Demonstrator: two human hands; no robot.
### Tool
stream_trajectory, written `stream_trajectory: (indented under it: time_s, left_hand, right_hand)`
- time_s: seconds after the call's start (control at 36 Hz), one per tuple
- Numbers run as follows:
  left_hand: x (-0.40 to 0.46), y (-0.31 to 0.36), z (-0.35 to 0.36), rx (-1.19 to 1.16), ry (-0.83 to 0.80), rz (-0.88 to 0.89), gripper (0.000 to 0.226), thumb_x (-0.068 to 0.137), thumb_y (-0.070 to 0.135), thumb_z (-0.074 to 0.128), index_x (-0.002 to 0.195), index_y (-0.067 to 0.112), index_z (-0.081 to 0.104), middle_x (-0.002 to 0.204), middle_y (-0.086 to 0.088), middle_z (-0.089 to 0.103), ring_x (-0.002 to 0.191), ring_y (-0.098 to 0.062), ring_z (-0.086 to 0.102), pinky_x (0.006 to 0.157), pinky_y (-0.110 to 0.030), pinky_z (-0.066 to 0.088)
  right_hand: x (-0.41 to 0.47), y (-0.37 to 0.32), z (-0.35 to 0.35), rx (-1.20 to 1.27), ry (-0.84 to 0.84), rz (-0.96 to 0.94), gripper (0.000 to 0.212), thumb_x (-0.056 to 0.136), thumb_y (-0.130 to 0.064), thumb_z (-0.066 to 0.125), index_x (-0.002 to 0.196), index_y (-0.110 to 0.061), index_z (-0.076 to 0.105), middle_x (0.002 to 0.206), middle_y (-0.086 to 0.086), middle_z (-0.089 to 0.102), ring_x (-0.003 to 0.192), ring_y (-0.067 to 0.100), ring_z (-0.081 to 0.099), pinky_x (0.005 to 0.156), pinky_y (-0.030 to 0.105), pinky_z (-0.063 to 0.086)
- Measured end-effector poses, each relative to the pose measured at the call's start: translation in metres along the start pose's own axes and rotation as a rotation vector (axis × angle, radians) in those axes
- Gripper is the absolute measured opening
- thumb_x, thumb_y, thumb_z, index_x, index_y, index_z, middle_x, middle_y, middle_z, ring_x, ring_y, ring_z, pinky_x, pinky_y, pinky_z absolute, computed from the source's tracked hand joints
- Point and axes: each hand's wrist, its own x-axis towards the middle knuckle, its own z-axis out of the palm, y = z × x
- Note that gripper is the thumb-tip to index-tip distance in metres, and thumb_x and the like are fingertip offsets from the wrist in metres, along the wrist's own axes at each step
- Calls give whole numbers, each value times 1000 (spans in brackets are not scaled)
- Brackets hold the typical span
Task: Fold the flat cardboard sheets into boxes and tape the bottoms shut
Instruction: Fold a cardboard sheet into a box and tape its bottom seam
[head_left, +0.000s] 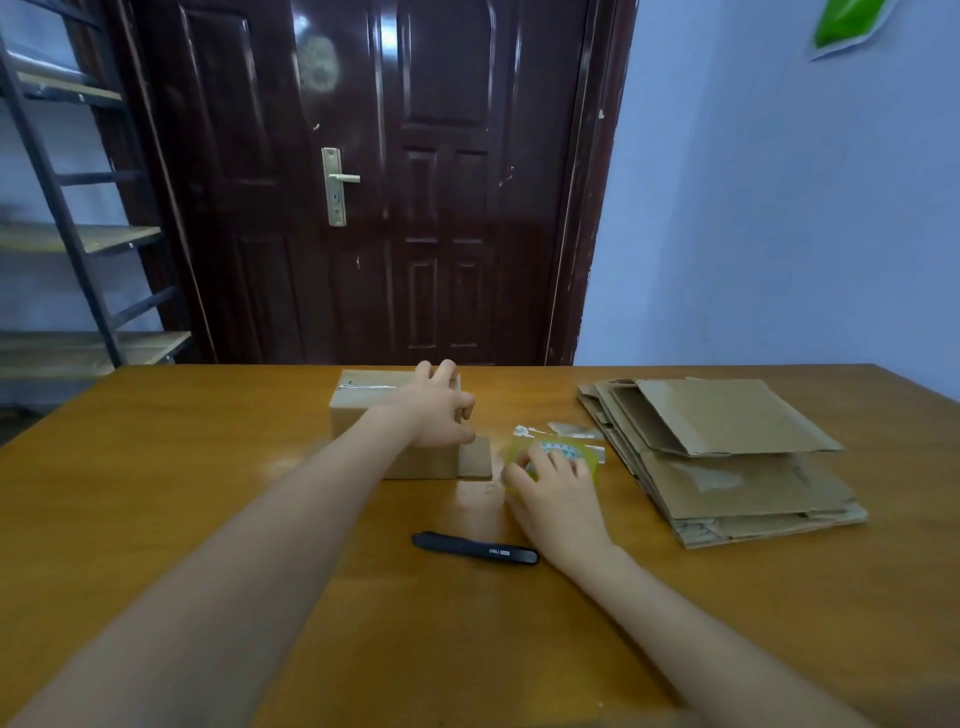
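A folded cardboard box (363, 405) stands at the table's far middle, with a strip of clear tape along its top seam. My left hand (441, 410) rests on the box's right end, fingers curled over its far edge and thumb against its side. A loose flap (475, 457) sticks out at the box's lower right. My right hand (550, 488) lies on a roll of yellowish clear tape (569, 452) just right of the box, its fingers curled round the roll. A stack of flat cardboard sheets (727, 457) lies at the right.
A black utility knife (475, 548) lies on the wooden table (208, 493) in front of the box. Scraps of tape (556, 430) lie between the roll and the sheets. Behind the table are a dark door (363, 182) and metal shelving (78, 234) at the left.
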Motion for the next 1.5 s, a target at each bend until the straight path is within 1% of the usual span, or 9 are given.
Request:
stream_trajectory:
  time_s: [0.19,0.36,0.5,1.0,1.11,1.19,1.31,1.42,1.5]
  left_hand:
    - [0,0,1,6,4,3,32,85,49,53,108,27,56,135,-4,26,122,-25,24,97,-43,42]
    - [0,0,0,-4,-11,-1,31,85,49,53,108,28,56,136,-4,25,123,-25,23,97,-44,42]
    - [0,0,0,-10,-16,-3,32,85,49,53,109,28,55,136,-4,25,123,-26,22,99,-45,41]
    - [-5,0,-4,-209,-38,-22,50,90,57,46,136,37,43,146,-6,20,138,-26,15,112,-46,25]
    - [-7,1,-11,-531,49,-61,46,95,49,44,137,32,43,138,-6,35,138,-28,22,114,-46,18]
    - [-7,-2,-17,-636,93,-82,49,98,48,38,139,23,43,138,-5,48,141,-31,23,116,-46,0]
    - [-7,-10,-20,-776,164,-127,51,97,47,40,142,23,41,146,-6,42,145,-33,12,116,-45,5]
    - [-11,-22,-28,-632,412,-210,47,101,32,37,144,13,37,152,-9,33,144,-29,20,116,-39,15]
    - [-16,-38,-28,-372,588,-364,51,102,24,32,148,4,25,157,-11,21,147,-24,11,119,-36,9]
  right_hand:
    - [-8,-3,-12,278,-189,35,20,86,-30,62,102,-21,56,117,-5,45,101,16,48,84,24,40]
    - [-6,0,-22,449,-278,34,13,92,-34,53,97,-24,60,109,-10,41,99,10,48,83,28,47]
    - [-1,1,-28,510,-317,41,26,97,-26,43,97,-21,68,103,-12,41,91,7,49,74,25,45]
    - [15,11,-29,758,-425,143,33,99,-21,38,103,-29,70,108,-4,53,106,10,51,97,31,41]
    - [26,12,-31,769,-396,189,34,99,-19,37,106,-24,69,102,-2,53,105,12,49,97,33,40]
    - [41,12,-34,770,-337,228,33,100,-21,36,106,-24,69,95,-7,50,105,12,47,96,35,38]
    - [64,7,-41,803,-254,262,31,100,-22,38,105,-20,68,101,1,54,97,18,54,92,38,44]
    - [88,-4,-47,802,-182,263,32,100,-20,38,114,-11,66,111,4,57,106,21,55,97,37,43]
    - [108,-16,-47,819,-193,296,40,101,-20,36,137,-10,48,138,6,50,129,20,44,107,31,33]
